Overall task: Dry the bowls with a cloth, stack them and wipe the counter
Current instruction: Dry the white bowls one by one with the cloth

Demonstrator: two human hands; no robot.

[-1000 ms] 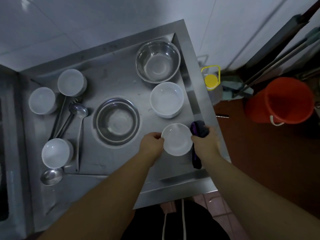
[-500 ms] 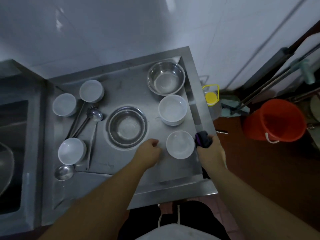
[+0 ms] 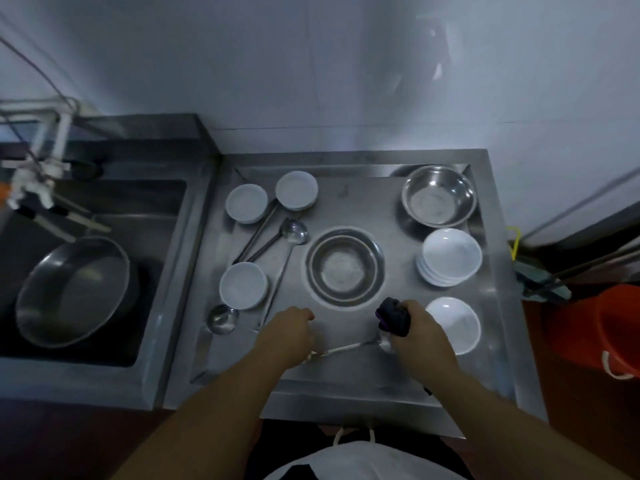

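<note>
A single white bowl (image 3: 457, 323) sits upright on the steel counter (image 3: 349, 375), front right. Behind it stands a stack of white bowls (image 3: 450, 256). Three more white bowls (image 3: 246, 203), (image 3: 296, 189), (image 3: 243, 285) rest upside down on the left side. My right hand (image 3: 420, 341) is just left of the single bowl, closed around a dark purple cloth (image 3: 393, 317). My left hand (image 3: 287, 336) rests on the counter with its fingers curled and nothing visibly in it. A small ladle (image 3: 349, 348) lies between my hands.
Two steel bowls (image 3: 438, 195), (image 3: 344, 266) and long ladles (image 3: 277, 237) share the counter. A sink (image 3: 166, 244) at left holds a large steel basin (image 3: 74, 289) under a tap (image 3: 34, 181). An orange bucket (image 3: 599, 327) and mop handles stand right.
My left hand has let go of the white bowl, which now sits alone on the counter. My right hand with the cloth moved to the bowl's left. The view swung left, showing the sink.
</note>
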